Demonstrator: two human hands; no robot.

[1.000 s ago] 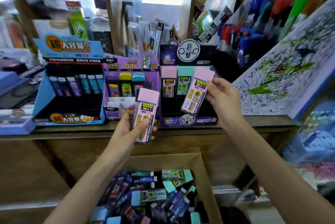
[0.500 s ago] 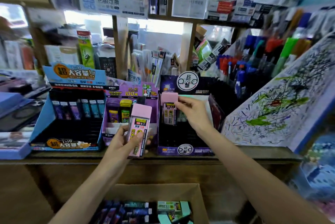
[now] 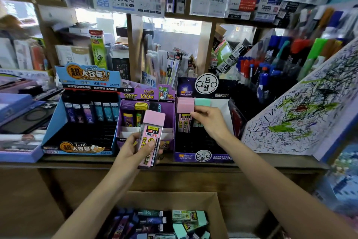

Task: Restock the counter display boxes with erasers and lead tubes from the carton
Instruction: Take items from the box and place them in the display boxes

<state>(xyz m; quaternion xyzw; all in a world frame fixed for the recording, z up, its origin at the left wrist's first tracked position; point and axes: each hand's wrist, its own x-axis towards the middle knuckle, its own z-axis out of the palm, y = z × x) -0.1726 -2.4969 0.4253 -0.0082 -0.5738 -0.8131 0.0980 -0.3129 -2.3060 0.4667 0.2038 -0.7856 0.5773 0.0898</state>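
Right hand [image 3: 211, 122] had gone from mid-air into the right display box [image 3: 203, 156], and the pink tube it carried a second ago was no longer in view. Left hand [image 3: 131, 149] had barely shifted. View had tilted up, so less of the carton [image 3: 170, 198] showed.

Right fingers [image 3: 196, 115] were curled at the back row, touching or just beside the pink-capped tube [image 3: 185, 106] and the teal-capped tube [image 3: 202, 102]. Could not tell whether they pinched a tube or had let go, as the palm hid it. Slot to the right of the teal cap looked bare.

Left hand gripped a second pink lead tube [image 3: 152, 132] upright by its lower half, in front of the purple middle box [image 3: 147, 95]. Blue box [image 3: 77, 148] stood at the left, untouched.

All three boxes sat along the front edge of the table [image 3: 271, 163]. Carton lay below that edge, with plenty of tubes in it.

Step judged: seating one tube, the next one waiting. Well short of done.

Risks:
- Withdrawing fingers could snag the neighbouring caps and tip the row forward.
- Pushing down on light cardboard at the table's front edge could slide or tilt the box.
- Left tube, held low, could slip and drop back into the carton.
- It could go into the purple box by mistake, being right in front of it.
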